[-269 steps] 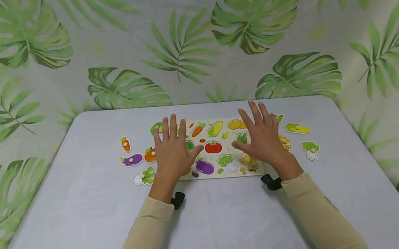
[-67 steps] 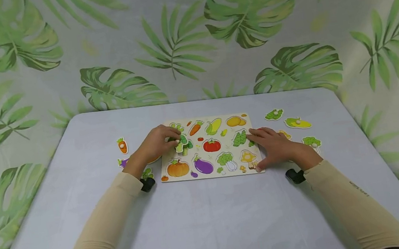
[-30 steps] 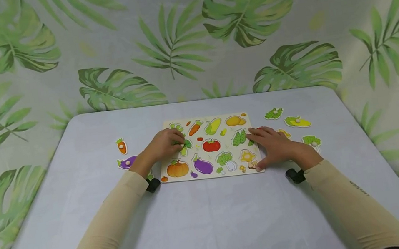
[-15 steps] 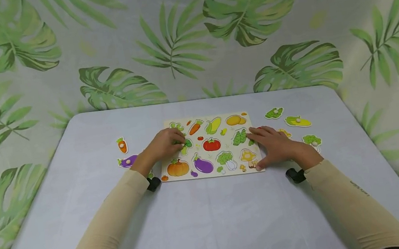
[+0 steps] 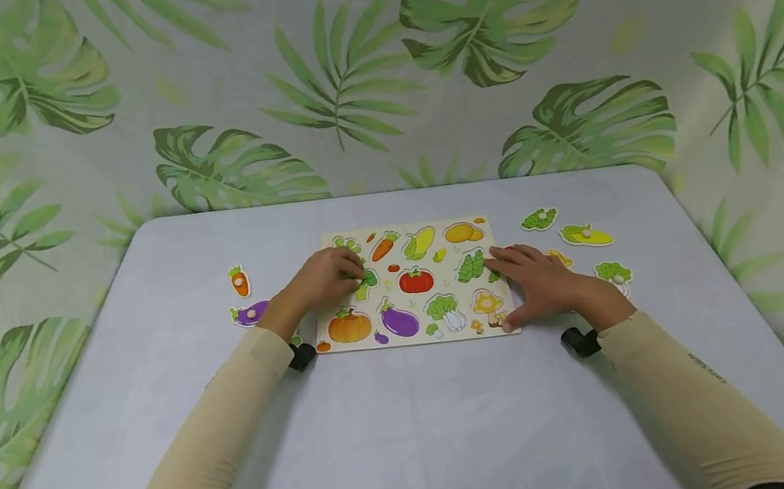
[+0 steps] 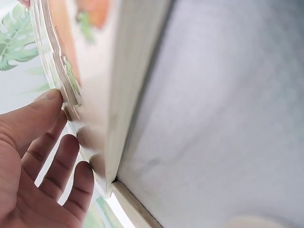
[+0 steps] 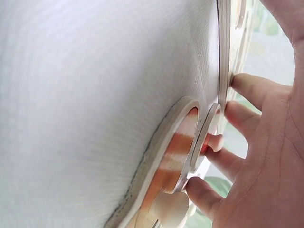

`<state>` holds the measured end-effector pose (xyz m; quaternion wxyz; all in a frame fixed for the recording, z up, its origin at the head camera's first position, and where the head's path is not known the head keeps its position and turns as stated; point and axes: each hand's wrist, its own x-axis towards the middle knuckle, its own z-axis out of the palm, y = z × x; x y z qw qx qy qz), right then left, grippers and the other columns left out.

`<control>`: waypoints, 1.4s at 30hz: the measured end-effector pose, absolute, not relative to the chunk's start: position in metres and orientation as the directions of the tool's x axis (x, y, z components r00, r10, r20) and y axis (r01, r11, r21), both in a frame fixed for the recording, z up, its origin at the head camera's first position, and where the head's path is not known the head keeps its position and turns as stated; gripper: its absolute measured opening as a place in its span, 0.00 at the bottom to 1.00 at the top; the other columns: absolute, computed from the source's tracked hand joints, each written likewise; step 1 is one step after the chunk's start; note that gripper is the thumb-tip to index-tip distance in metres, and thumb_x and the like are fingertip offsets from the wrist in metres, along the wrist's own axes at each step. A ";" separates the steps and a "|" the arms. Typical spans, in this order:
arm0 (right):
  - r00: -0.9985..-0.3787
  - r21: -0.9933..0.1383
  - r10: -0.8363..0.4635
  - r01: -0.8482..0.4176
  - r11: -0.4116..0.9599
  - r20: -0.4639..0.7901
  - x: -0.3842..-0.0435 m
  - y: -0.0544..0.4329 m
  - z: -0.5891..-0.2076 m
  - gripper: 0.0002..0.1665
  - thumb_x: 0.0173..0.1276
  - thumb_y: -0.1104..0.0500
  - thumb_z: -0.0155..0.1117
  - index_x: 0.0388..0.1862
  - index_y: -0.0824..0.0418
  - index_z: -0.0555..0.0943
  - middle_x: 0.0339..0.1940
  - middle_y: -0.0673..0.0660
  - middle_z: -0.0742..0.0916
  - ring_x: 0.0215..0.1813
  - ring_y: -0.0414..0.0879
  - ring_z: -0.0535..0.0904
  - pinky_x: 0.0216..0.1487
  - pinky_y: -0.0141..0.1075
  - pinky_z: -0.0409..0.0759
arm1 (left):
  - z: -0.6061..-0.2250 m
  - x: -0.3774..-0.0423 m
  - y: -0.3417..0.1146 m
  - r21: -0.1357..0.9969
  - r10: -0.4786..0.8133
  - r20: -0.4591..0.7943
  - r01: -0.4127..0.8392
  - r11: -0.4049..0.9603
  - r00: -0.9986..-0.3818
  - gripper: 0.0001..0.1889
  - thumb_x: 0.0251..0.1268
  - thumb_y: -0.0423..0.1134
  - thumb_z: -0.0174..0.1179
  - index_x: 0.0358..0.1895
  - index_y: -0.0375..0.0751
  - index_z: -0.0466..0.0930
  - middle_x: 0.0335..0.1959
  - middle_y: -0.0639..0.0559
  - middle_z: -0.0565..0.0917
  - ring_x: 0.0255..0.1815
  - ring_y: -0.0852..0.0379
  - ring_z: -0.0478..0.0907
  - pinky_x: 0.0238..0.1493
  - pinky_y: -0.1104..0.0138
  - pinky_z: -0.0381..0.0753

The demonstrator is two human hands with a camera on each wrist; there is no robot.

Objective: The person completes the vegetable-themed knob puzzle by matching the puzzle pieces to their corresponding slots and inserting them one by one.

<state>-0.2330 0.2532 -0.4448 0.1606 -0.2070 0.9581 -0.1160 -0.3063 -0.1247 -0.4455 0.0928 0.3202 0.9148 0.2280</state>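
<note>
A pale wooden puzzle board (image 5: pixel 412 337) printed with vegetables lies mid-table. My left hand (image 5: pixel 328 279) reaches over its left side, thumb and fingertips together at a broccoli puzzle piece (image 5: pixel 368 282). The piece overlaps the broccoli picture there and is partly hidden by the fingers. In the left wrist view the left hand (image 6: pixel 42 156) has its thumb and curled fingers close against the board face. My right hand (image 5: pixel 542 284) rests at the board's right edge with fingers spread. In the right wrist view, fingertips of the right hand (image 7: pixel 266 142) touch the board edge and lie by a red knobbed piece (image 7: pixel 211 140).
Left of the board lie a carrot piece (image 5: pixel 239 282) and an eggplant piece (image 5: pixel 250 314), with more behind the left wrist. To the right are a green leafy piece (image 5: pixel 539 219), a corn piece (image 5: pixel 587 235) and a bok choy piece (image 5: pixel 615 274). A white cloth covers the table (image 5: pixel 418 439).
Both hands were spread over the board at first. The left hand then brought the broccoli piece over the board and moved slightly right; the right hand settled at the right edge. Little differs over the last second.
</note>
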 end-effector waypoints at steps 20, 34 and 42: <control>-0.857 -0.308 -0.445 -0.363 0.879 -0.260 -0.233 0.254 -0.446 0.67 0.48 0.31 0.76 0.80 0.53 0.57 0.83 0.59 0.56 0.81 0.66 0.48 0.68 0.76 0.54 | -0.435 -0.302 -0.135 0.580 0.582 -0.146 0.408 0.705 -0.800 0.16 0.64 0.35 0.64 0.55 0.41 0.85 0.64 0.43 0.81 0.71 0.42 0.71 0.76 0.49 0.65; -0.861 -0.308 -0.438 -0.357 0.882 -0.259 -0.232 0.253 -0.446 0.66 0.48 0.31 0.76 0.80 0.52 0.57 0.83 0.59 0.56 0.81 0.65 0.48 0.69 0.74 0.55 | -0.411 -0.297 -0.203 0.544 0.443 -0.151 0.300 0.783 -0.884 0.18 0.69 0.38 0.60 0.59 0.37 0.81 0.64 0.40 0.79 0.68 0.39 0.74 0.70 0.45 0.71; -0.864 -0.304 -0.427 -0.344 0.888 -0.268 -0.232 0.253 -0.445 0.66 0.47 0.32 0.77 0.81 0.51 0.56 0.83 0.58 0.56 0.82 0.65 0.47 0.69 0.74 0.53 | -0.411 -0.296 -0.254 0.525 0.267 -0.148 0.153 0.837 -0.952 0.18 0.71 0.40 0.57 0.60 0.37 0.79 0.64 0.36 0.78 0.63 0.37 0.73 0.69 0.41 0.69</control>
